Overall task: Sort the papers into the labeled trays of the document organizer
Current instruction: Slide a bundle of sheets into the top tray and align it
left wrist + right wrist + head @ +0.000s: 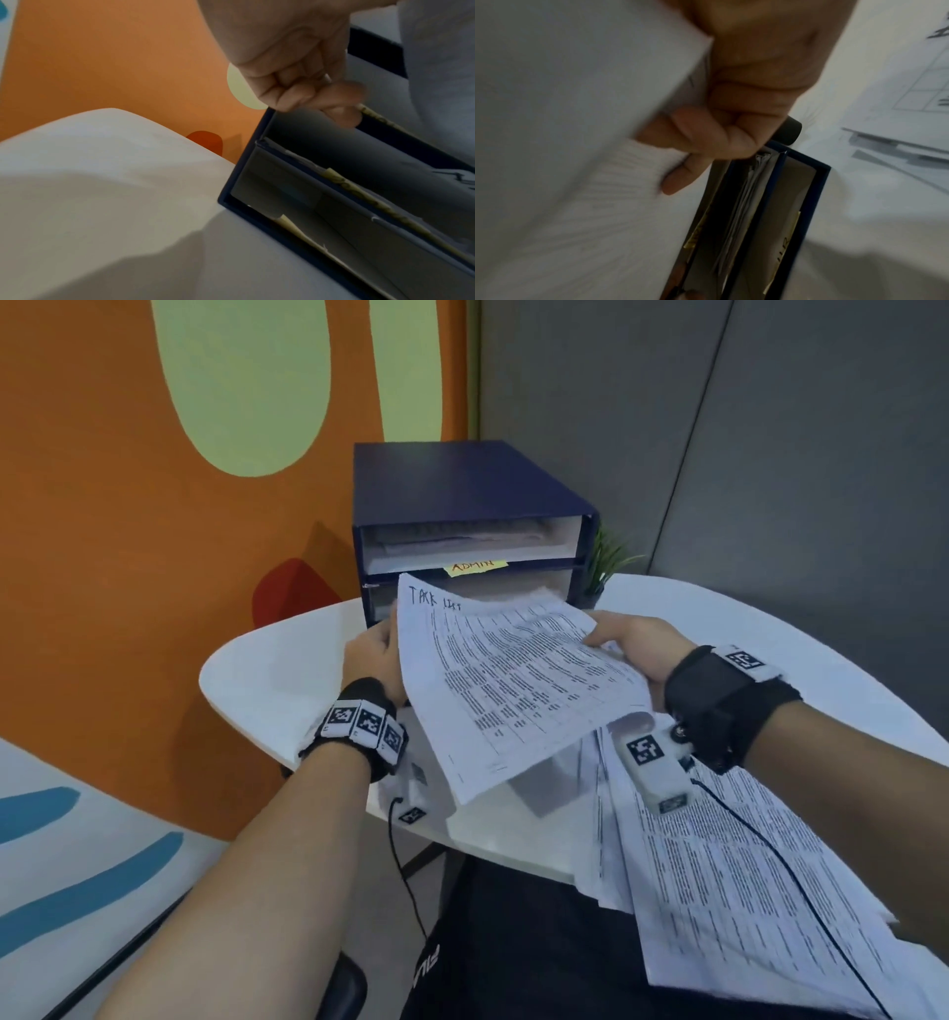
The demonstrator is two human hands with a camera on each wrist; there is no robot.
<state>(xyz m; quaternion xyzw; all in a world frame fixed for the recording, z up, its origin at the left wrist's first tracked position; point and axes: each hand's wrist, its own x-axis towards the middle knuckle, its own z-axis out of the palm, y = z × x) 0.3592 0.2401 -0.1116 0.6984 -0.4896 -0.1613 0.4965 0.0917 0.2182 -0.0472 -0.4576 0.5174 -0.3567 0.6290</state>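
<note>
Both hands grip sheet — long axis toward organizer.

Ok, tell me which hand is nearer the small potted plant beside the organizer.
Right. The right hand holds the sheet's edge just below the potted plant; the left hand is across the organizer's front.

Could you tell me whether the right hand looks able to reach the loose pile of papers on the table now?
Probably not yet: the right hand grips the task-list sheet, though the paper pile lies uncovered just below its wrist.
</note>
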